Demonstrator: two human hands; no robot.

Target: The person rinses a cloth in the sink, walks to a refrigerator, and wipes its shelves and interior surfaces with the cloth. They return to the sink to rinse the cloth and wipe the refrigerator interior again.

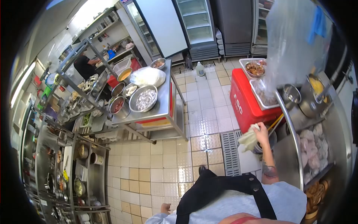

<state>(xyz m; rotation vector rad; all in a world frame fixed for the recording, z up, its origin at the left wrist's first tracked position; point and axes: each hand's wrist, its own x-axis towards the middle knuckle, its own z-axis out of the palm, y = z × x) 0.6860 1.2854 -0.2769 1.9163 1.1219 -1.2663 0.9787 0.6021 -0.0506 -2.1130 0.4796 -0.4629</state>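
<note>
My right hand (262, 134) is closed on a pale, crumpled cloth (248, 141), held out in front of me on the right. The cloth hangs beside the red cooler (244, 100), above a dark bucket partly hidden by my hand and forearm. A yellow stick (276, 121) leans just behind that hand. Low by my left side, my left hand (166, 208) is small and partly hidden; its fingers do not show clearly.
Trays of food (263, 100) rest on the cooler. A steel sink (332, 164) at right holds pale bagged food. To the left stands a steel table (164, 112) with several bowls. A floor drain grate (230, 153) lies ahead. Another person (85, 66) works at the back left.
</note>
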